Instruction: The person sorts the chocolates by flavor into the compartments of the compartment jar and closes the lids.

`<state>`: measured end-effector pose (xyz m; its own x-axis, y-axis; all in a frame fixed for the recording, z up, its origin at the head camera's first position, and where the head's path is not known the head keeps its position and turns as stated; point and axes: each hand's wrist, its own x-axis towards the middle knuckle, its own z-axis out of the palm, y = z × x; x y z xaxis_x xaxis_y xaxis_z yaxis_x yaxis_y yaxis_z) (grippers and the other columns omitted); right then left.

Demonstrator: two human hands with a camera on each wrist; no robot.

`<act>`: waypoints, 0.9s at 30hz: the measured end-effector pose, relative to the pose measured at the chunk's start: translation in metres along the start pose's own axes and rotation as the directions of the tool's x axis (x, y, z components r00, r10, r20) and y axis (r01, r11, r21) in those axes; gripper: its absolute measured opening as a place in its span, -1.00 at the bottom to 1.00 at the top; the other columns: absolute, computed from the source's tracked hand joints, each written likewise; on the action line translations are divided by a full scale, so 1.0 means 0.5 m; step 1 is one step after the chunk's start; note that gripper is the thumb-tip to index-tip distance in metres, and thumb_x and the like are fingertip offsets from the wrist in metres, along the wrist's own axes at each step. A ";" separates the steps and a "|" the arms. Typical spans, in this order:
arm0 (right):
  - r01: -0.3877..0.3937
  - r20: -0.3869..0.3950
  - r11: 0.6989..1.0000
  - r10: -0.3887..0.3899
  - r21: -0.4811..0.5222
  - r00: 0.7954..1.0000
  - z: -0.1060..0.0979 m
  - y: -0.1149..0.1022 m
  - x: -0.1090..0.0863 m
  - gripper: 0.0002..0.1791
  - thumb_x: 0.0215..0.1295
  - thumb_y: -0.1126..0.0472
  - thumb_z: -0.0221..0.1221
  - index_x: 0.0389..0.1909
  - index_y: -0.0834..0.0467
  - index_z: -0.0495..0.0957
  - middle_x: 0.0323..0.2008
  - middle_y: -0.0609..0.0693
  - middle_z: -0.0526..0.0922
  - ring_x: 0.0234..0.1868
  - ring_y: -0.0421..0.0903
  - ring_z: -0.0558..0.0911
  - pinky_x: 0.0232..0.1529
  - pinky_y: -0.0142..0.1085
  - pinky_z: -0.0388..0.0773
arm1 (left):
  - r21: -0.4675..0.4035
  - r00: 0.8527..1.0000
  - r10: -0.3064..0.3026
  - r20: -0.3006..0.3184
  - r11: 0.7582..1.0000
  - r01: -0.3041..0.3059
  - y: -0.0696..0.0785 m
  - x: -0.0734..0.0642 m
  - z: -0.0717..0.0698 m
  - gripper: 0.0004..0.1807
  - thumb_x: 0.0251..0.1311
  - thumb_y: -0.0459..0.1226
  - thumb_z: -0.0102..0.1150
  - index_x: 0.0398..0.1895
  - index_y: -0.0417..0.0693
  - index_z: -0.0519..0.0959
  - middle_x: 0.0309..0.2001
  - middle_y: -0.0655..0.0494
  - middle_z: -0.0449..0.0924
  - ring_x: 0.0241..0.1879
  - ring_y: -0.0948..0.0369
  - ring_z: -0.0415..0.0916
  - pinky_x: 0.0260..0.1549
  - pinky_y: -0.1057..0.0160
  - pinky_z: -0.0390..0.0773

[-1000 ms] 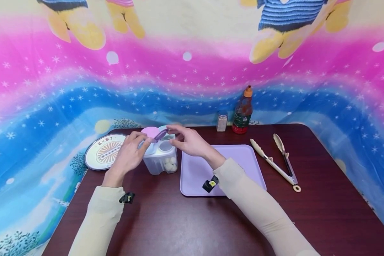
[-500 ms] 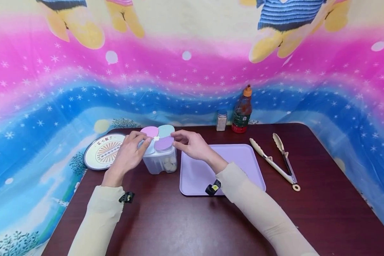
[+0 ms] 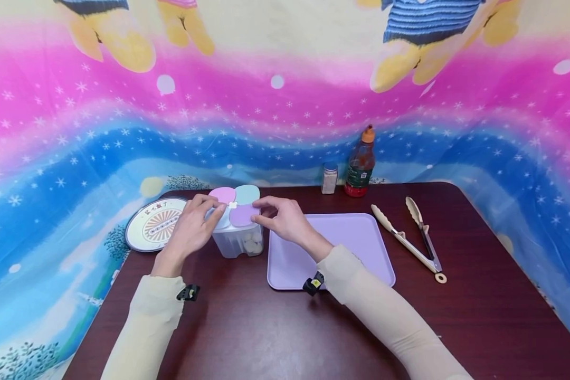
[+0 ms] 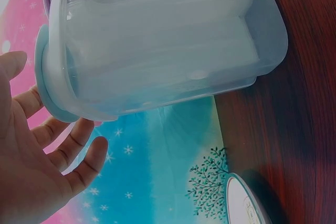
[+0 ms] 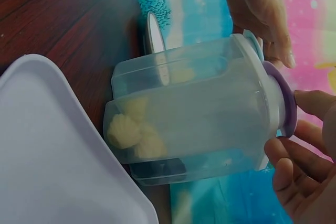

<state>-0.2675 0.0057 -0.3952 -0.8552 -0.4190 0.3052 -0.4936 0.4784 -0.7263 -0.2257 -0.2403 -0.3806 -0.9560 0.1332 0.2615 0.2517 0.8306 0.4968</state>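
A clear storage box (image 5: pixel 210 114) with several compartments stands on the table, pale ribbed bun-like pieces (image 5: pixel 126 129) inside at its bottom. Round lids top it in the head view: pink (image 3: pixel 222 194), mint (image 3: pixel 247 194), light blue (image 3: pixel 222 219) and purple (image 3: pixel 244 215). My right hand (image 3: pixel 285 217) pinches the purple lid's edge between thumb and fingers. That lid covers its opening, but the right wrist view shows a little of its neck. On the box's left side, my left hand (image 3: pixel 192 227) rests relaxed fingers against the light blue lid, palm partly visible in the left wrist view.
Right of the box lies a purple tray (image 3: pixel 332 253). Spread tongs (image 3: pixel 418 248) are beyond it. A sauce bottle (image 3: pixel 360 166) and small blue-capped jar (image 3: pixel 329 178) stand at the back. A patterned plate (image 3: pixel 154 224) lies behind my left hand.
The purple lid, tilted up one second ago with its opening bare, has come down flat over that opening. My right hand has shifted slightly along with it; the left hand stays put.
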 end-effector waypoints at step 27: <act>-0.145 -0.030 0.984 0.143 -0.103 0.989 0.002 0.003 -0.006 -0.56 0.11 -0.21 0.40 0.06 -0.36 0.65 0.05 -0.18 0.72 0.17 -0.09 0.63 -0.05 -0.19 0.53 | 0.008 1.000 0.020 -0.020 1.000 -0.019 -0.002 0.002 0.003 -0.43 0.50 0.14 -0.18 0.02 -0.13 0.61 0.19 -0.12 0.45 0.24 -0.11 0.31 0.24 -0.16 0.31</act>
<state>-0.2656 0.0070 -0.3977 -0.9212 -0.3231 0.2168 -0.3780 0.6112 -0.6954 -0.2272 -0.2402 -0.3823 -0.9476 0.1387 0.2876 0.2689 0.8323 0.4848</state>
